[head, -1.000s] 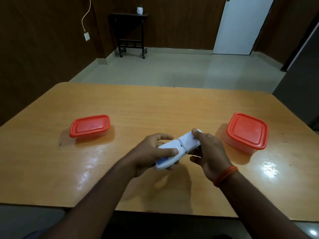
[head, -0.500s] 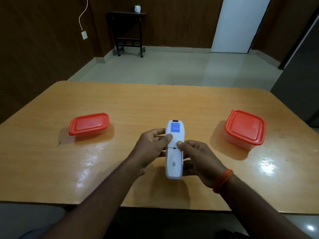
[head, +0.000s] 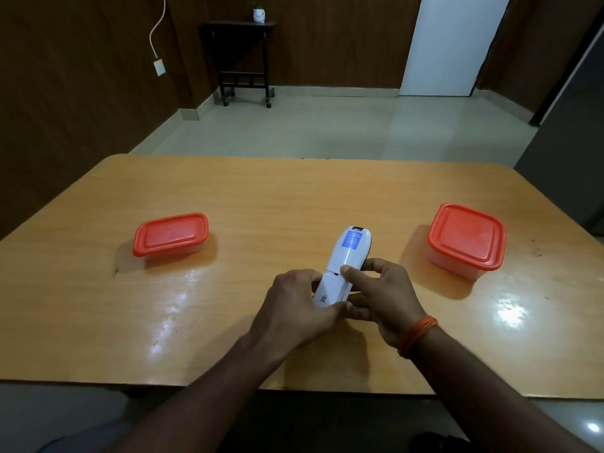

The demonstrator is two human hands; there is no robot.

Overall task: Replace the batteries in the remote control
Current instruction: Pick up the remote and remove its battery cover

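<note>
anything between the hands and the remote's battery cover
Nothing visible. The left hand and right hand both grip the remote, its back facing up, with the cover still on. The left box and right box stand well off to either side.

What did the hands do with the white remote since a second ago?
The remote swung from lying crosswise to pointing away. The left hand slid to its near end; the right hand's thumb moved onto its back. Both hands kept hold. The red-lidded boxes stayed put.
</note>
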